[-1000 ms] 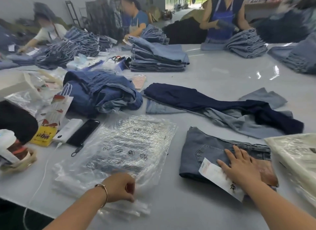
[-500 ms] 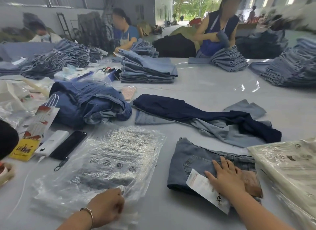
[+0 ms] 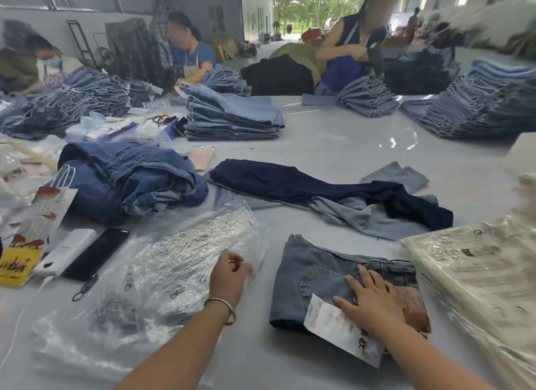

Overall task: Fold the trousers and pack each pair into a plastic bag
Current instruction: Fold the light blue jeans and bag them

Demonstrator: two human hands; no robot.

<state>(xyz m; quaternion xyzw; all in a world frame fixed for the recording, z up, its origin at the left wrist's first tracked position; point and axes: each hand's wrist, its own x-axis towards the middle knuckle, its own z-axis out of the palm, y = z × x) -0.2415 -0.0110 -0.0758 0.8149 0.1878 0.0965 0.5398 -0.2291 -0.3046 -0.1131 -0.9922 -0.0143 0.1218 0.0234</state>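
Crowding the bags (image 3: pixel 162 273): phone (image 3: pixel 95 254), loose jeans (image 3: pixel 333 195).

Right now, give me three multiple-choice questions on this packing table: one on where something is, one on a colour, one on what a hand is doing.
1. Where does the black phone lie?
A. beside the white power bank
B. on the folded jeans
C. under the dark navy trousers

2. What colour is the paper tag on the folded jeans?
A. red
B. white
C. green

3. What is the left hand doing?
A. resting flat on the table
B. pinching a plastic bag
C. holding scissors

Answers:
1 A, they lie side by side.
2 B, white with print.
3 B, its grip lifts the bag's edge.
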